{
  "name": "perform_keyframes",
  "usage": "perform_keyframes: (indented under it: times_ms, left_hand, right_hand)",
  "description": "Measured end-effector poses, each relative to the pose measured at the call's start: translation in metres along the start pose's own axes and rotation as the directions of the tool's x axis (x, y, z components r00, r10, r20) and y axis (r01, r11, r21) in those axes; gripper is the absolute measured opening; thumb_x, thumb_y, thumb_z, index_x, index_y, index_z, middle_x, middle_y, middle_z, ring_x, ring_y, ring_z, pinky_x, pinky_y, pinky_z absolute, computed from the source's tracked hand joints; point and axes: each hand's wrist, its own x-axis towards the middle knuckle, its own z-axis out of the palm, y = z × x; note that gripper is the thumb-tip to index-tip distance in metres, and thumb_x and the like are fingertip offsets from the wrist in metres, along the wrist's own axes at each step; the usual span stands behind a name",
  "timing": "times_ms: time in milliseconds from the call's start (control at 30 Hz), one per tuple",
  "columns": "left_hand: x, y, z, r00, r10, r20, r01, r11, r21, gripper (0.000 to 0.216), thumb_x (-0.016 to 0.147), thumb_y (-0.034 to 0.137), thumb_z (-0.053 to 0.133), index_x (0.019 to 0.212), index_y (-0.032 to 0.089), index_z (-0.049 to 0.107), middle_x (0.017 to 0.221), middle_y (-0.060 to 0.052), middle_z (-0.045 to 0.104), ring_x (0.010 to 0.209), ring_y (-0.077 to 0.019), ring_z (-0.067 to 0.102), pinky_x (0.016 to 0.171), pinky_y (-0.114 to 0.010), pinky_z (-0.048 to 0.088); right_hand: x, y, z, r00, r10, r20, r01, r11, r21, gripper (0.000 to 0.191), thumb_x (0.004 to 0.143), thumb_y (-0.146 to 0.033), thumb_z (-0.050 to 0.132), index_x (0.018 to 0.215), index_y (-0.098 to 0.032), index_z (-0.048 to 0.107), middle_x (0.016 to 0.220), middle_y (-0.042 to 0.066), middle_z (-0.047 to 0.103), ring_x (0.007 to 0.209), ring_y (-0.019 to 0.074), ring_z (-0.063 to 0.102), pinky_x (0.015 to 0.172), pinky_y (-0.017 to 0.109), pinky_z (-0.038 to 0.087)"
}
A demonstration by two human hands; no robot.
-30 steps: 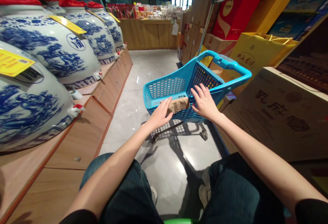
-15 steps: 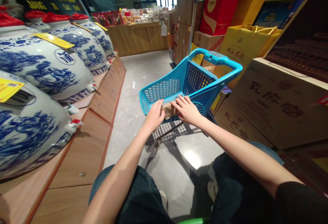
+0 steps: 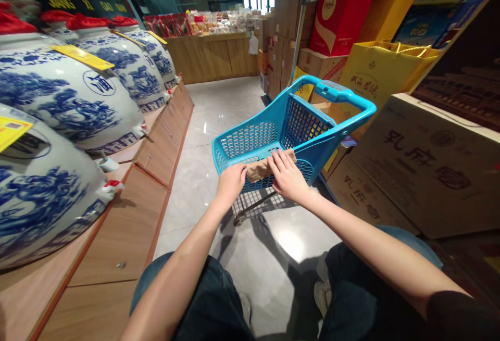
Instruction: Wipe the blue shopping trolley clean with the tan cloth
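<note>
A crumpled brown strip [image 3: 258, 171], cloth or paper, stretches along the near side rim of a small blue shopping cart [image 3: 250, 138]. My left hand [image 3: 231, 182] pinches its left end, thumb and fingers together. On the right part of the strip lies my right hand [image 3: 287, 175], its fingers curled over it and the rim; a piece of the strip sticks out beyond the fingers. The cart stands sideways before my knees, and its basket shows no goods. Whether the strip is folded around the rim underneath is hidden.
Large blue-and-white jars [image 3: 103, 86] with red cloth tops line a wooden ledge [image 3: 152, 159] on the left. Cardboard boxes [image 3: 437, 164] and a yellow gift bag [image 3: 375, 70] crowd the right. Packaged goods sit on a counter [image 3: 213, 60] behind.
My hands have moved apart, the left one slightly down and left. More of the brown strip shows between and beyond them, stretched along the rim.
</note>
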Motion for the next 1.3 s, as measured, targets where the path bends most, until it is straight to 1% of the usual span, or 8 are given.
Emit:
perform_keyframes:
  times_ms: [167, 333, 467, 700, 800, 933, 1033, 1300]
  left_hand:
    - [-0.005, 0.006, -0.002, 0.999, 0.031, 0.007, -0.031, 0.999, -0.021, 0.029, 0.102, 0.021, 0.052, 0.121, 0.022, 0.074, 0.115, -0.008, 0.078, 0.107, -0.0241, 0.073, 0.092, -0.033, 0.058]
    - [-0.009, 0.006, -0.001, 0.998, 0.065, -0.005, -0.065, 0.998, -0.014, 0.029, 0.102, 0.020, 0.052, 0.123, 0.020, 0.072, 0.116, -0.009, 0.077, 0.108, -0.0241, 0.073, 0.092, -0.034, 0.058]
    - [-0.009, 0.006, 0.000, 0.997, 0.081, -0.007, -0.081, 0.997, 0.017, 0.028, 0.103, 0.020, 0.049, 0.120, 0.019, 0.072, 0.117, -0.010, 0.077, 0.108, -0.0237, 0.072, 0.094, -0.034, 0.058]
    - [-0.015, 0.000, 0.003, 0.992, 0.123, 0.004, -0.123, 0.990, 0.076, 0.038, 0.102, 0.024, 0.049, 0.136, 0.015, 0.063, 0.129, -0.013, 0.073, 0.116, -0.0262, 0.070, 0.099, -0.039, 0.058]
    - [-0.016, 0.000, 0.006, 0.982, 0.189, -0.025, -0.187, 0.980, 0.067, 0.044, 0.101, 0.022, 0.049, 0.142, 0.011, 0.057, 0.138, -0.016, 0.068, 0.126, -0.0276, 0.065, 0.107, -0.042, 0.054]
    - [-0.015, 0.004, 0.011, 0.960, 0.277, -0.046, -0.276, 0.960, 0.043, 0.047, 0.100, 0.021, 0.048, 0.146, 0.012, 0.053, 0.143, -0.016, 0.064, 0.133, -0.0280, 0.060, 0.112, -0.045, 0.051]
    - [-0.014, 0.006, 0.012, 0.953, 0.302, -0.039, -0.300, 0.953, 0.039, 0.047, 0.099, 0.022, 0.048, 0.144, 0.010, 0.055, 0.143, -0.017, 0.064, 0.133, -0.0289, 0.060, 0.113, -0.047, 0.050]
    - [-0.020, -0.001, 0.009, 0.951, 0.305, -0.055, -0.301, 0.951, 0.065, 0.046, 0.101, 0.022, 0.045, 0.144, 0.012, 0.055, 0.143, -0.016, 0.063, 0.133, -0.0291, 0.060, 0.112, -0.046, 0.051]
  right_hand:
    - [0.003, -0.007, 0.004, 0.994, -0.105, 0.015, 0.104, 0.993, 0.048, 0.078, 0.083, -0.019, 0.066, 0.158, -0.014, 0.043, 0.166, 0.022, 0.037, 0.157, 0.0398, 0.028, 0.127, 0.058, 0.025]
    - [0.003, -0.014, 0.004, 0.992, -0.128, 0.010, 0.127, 0.990, 0.059, 0.080, 0.083, -0.020, 0.068, 0.158, -0.011, 0.043, 0.167, 0.021, 0.036, 0.157, 0.0401, 0.026, 0.127, 0.057, 0.024]
    - [0.003, -0.015, 0.007, 0.982, -0.190, 0.020, 0.189, 0.981, 0.034, 0.081, 0.083, -0.018, 0.068, 0.160, -0.020, 0.041, 0.169, 0.016, 0.034, 0.157, 0.0363, 0.028, 0.127, 0.053, 0.026]
    - [0.003, 0.046, -0.001, 0.996, 0.032, -0.084, -0.037, 0.997, -0.067, 0.064, 0.090, -0.023, 0.062, 0.151, -0.011, 0.052, 0.158, 0.024, 0.047, 0.153, 0.0390, 0.035, 0.125, 0.057, 0.026]
    - [0.001, 0.052, -0.002, 0.989, 0.105, -0.106, -0.115, 0.990, -0.086, 0.065, 0.089, -0.027, 0.063, 0.150, -0.006, 0.051, 0.159, 0.028, 0.044, 0.153, 0.0427, 0.031, 0.124, 0.061, 0.023]
    - [-0.003, 0.023, 0.003, 0.997, 0.058, -0.054, -0.062, 0.996, -0.069, 0.081, 0.084, -0.029, 0.068, 0.157, -0.008, 0.041, 0.164, 0.026, 0.037, 0.156, 0.0455, 0.022, 0.124, 0.066, 0.016]
    - [-0.006, 0.014, 0.004, 0.998, -0.057, -0.014, 0.056, 0.997, -0.046, 0.081, 0.083, -0.023, 0.067, 0.160, -0.016, 0.039, 0.167, 0.019, 0.036, 0.157, 0.0400, 0.024, 0.125, 0.063, 0.018]
    - [-0.016, 0.072, -0.012, 0.989, 0.091, -0.118, -0.102, 0.991, -0.087, 0.067, 0.087, -0.018, 0.061, 0.152, -0.009, 0.048, 0.163, 0.024, 0.040, 0.156, 0.0395, 0.029, 0.124, 0.059, 0.026]
